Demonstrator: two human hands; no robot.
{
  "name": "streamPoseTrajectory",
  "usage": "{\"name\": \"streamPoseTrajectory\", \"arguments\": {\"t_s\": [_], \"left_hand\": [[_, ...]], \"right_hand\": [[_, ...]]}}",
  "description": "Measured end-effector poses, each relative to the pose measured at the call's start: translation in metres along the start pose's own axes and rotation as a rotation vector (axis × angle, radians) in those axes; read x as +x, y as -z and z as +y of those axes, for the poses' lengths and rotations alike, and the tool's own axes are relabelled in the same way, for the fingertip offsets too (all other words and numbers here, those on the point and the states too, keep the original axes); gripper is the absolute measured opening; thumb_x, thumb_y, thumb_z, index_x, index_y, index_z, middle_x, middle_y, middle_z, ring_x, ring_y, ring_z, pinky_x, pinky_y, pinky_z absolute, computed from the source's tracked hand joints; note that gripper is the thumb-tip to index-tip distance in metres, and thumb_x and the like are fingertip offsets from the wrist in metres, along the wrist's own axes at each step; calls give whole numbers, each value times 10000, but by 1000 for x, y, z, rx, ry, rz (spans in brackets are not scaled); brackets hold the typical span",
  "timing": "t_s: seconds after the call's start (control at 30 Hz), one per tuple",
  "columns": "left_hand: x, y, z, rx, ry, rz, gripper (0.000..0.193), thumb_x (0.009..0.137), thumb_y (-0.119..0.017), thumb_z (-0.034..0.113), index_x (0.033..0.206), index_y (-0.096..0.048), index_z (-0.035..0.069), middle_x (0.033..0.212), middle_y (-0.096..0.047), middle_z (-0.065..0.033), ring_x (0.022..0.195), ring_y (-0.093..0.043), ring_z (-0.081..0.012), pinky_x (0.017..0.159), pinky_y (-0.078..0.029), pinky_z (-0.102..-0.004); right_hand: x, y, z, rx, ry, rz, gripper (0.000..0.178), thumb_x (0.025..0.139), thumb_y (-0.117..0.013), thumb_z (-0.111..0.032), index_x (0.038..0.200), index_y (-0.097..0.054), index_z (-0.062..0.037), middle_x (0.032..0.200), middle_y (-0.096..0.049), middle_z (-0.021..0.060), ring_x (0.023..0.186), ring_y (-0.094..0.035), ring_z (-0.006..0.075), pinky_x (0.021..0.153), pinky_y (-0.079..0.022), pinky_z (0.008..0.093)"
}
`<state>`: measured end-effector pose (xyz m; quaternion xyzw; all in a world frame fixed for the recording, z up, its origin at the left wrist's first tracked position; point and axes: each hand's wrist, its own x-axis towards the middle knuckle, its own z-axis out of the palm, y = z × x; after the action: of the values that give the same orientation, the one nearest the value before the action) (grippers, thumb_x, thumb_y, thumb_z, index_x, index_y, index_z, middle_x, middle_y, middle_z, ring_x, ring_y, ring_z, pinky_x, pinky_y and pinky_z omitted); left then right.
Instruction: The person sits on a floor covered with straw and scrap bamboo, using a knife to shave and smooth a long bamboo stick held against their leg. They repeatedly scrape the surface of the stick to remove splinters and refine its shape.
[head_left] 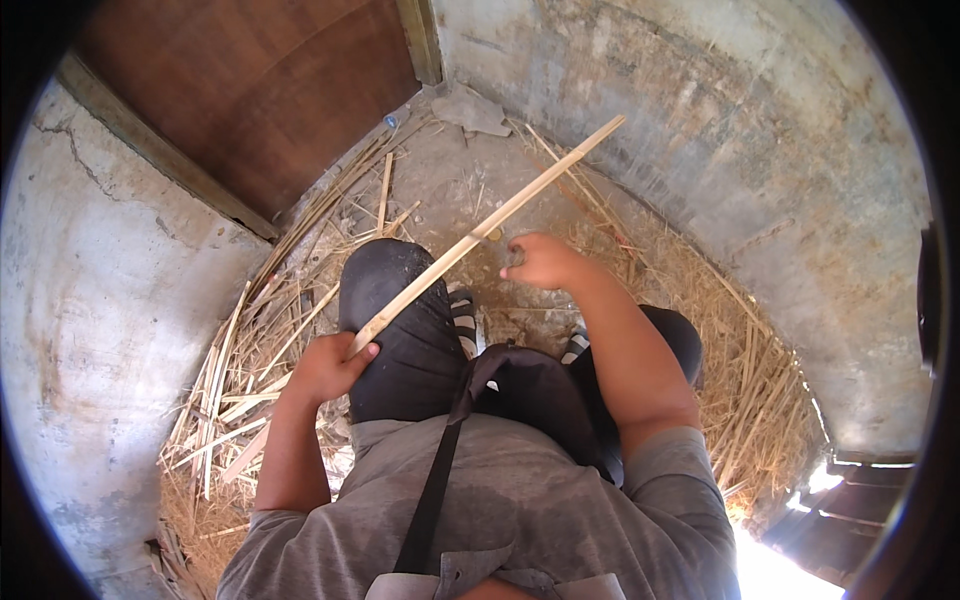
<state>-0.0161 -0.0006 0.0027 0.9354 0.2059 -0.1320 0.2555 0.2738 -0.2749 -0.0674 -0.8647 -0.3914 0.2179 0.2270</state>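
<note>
A long pale bamboo strip [540, 182] slants up and to the right across my left knee. My left hand [333, 368] is closed round its near end, with the thumb along it. To the right of the strip's middle, my right hand [545, 262] is held with its fingers curled and thumb towards them. A small dark, blade-like piece [486, 234] shows at the strip just beyond these fingers. Whether it reaches into my right hand cannot be made out. The strip's far end points at the wall, above the floor.
Split strips [232, 385] lie piled at left, and thin shavings [755, 410] along the right wall. A brown door panel [260, 90] stands at far left; a stained concrete wall [700, 120] curves round the right. A black bag [520, 385] sits in my lap.
</note>
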Motion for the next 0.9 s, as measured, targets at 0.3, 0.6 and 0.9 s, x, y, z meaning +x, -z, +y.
{"name": "streamPoseTrajectory", "arguments": {"t_s": [0.3, 0.6, 0.9], "left_hand": [[-1, -2, -2, 2, 0, 21, 566, 937, -656, 538, 808, -630, -13, 775, -649, -261, 780, -647, -465, 715, -498, -496], [-1, -1, 1, 24, 16, 1, 569, 943, -649, 539, 806, -626, -13, 777, -648, -265, 787, -644, -469, 719, -492, -501], [0, -4, -5, 1, -3, 19, 544, 953, -661, 507, 819, -627, -19, 718, -614, -207, 684, -604, -348, 681, -473, -455]], "right_hand": [[-1, 5, -14, -15, 41, -57, 524, 817, -774, -416, 1172, -709, -37, 1100, -704, 238, 1076, -661, 410, 933, -523, 473], [-3, 11, 19, 24, -177, 151, 663, 817, -776, -422, 1274, -649, 43, 1220, -667, 281, 1159, -634, 421, 986, -508, 461], [-3, -3, -23, -18, -2, -82, 533, 822, -774, -415, 1212, -700, -59, 1151, -695, 231, 1105, -653, 408, 956, -517, 459]]}}
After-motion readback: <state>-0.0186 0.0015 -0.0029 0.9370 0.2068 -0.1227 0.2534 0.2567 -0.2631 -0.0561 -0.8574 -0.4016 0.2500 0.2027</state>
